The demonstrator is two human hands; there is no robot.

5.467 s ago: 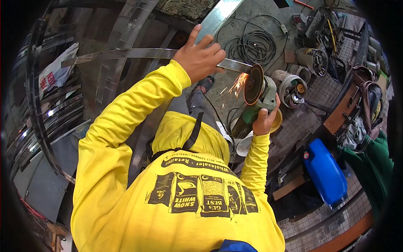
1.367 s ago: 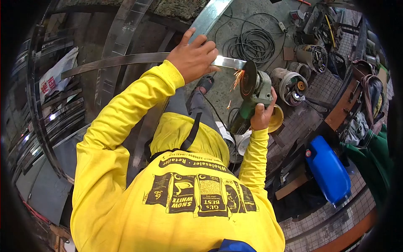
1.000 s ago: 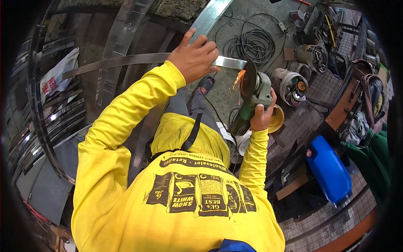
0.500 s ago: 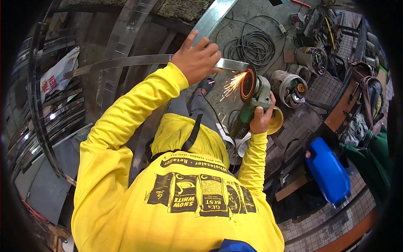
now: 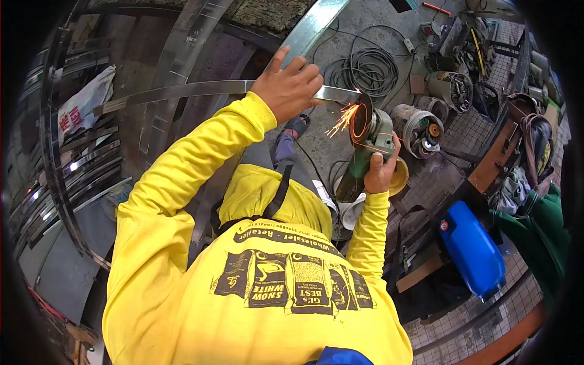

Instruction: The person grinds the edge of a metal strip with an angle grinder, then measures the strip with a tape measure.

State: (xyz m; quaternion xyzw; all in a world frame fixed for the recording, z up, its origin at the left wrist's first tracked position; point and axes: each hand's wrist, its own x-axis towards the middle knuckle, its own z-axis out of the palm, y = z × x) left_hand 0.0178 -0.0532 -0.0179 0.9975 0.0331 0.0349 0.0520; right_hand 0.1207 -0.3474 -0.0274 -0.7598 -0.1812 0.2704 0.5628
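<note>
My left hand (image 5: 286, 90) is wrapped over a long, narrow metal bar (image 5: 182, 90), which runs from the left and sticks out past my fingers. Its tip meets the spinning disc of a green and grey angle grinder (image 5: 354, 173). Orange sparks (image 5: 345, 120) fly off to the left where they touch. On the right, my right hand (image 5: 382, 170) grips the grinder by its body, thumb on top and part of the fingers hidden behind it. A wider shiny metal piece (image 5: 313, 27) lies just beyond my left hand.
A coiled black cable (image 5: 372, 72) lies on the concrete floor ahead. Buckets of tools and discs (image 5: 420, 131) stand at the right, near a blue plastic container (image 5: 473, 246). Several metal bars (image 5: 85, 164) are stacked on the left beside a white sack (image 5: 88, 103).
The spray of sparks is shorter than before. My hands, the bar and the grinder have shifted very slightly right in view; both grips are the same.
</note>
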